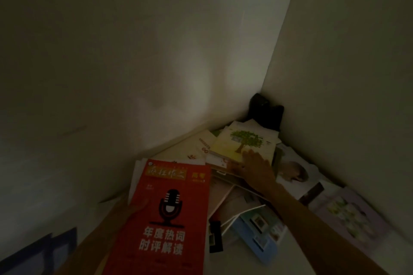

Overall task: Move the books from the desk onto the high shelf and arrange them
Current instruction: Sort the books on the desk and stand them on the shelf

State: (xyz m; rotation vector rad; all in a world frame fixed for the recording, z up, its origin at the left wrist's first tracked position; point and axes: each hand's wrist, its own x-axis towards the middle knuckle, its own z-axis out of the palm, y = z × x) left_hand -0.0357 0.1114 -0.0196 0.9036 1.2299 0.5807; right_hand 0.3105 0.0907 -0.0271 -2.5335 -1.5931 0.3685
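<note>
Your right hand [257,166] rests flat, fingers straight, on the tree book [243,140], while your left hand [136,207] holds the red book [165,219], its fingers mostly hidden.

Two bare forearms enter from the lower edge of the dim view. Neither carries a sleeve, watch, bracelet or glove on its visible length. The right hand [257,166] is bare, with no ring discernible. The left hand [131,206] is mostly hidden; its visible part is likewise uncovered.
</note>
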